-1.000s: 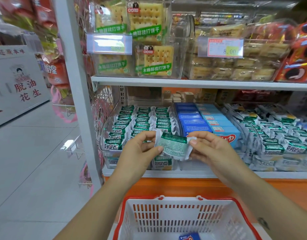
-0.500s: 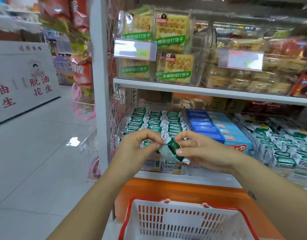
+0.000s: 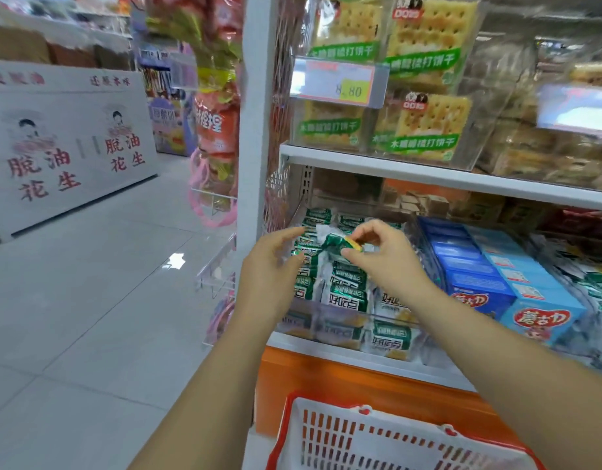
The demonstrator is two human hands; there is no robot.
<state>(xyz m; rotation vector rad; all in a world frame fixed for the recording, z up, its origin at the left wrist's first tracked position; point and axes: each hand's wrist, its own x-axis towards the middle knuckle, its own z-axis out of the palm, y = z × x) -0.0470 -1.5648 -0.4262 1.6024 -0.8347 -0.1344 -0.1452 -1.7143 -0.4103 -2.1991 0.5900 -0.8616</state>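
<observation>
At the lower shelf (image 3: 360,359), above a clear tray (image 3: 326,322) packed with rows of green-and-white snack packets, one green packet (image 3: 335,240) is held up off the rest. As a judgement, the work is about halfway. A packet has been singled out and is free of the row. It has not reached the red basket (image 3: 292,403), which waits low in front of the person, well below the shelf. What seems left is to carry the packet down and back and let it go into the basket. From this one view it could equally be on its way back into the tray.

The right hand (image 3: 381,252) has the packet. Thumb and forefinger pinch its right end, the other fingers are curled loosely behind, and the crumpled wrapper sticks out to the left. The left hand (image 3: 272,266) holds nothing. Its fingers are stretched out and slightly spread, pointing toward the left end of the packet and the rows beneath it. Motion blur hides whether the fingertips touch any wrapper. The two hands are near each other but not joined, with the packet between them. Blue boxes (image 3: 479,286) stand in the next compartment to the right, untouched.
</observation>
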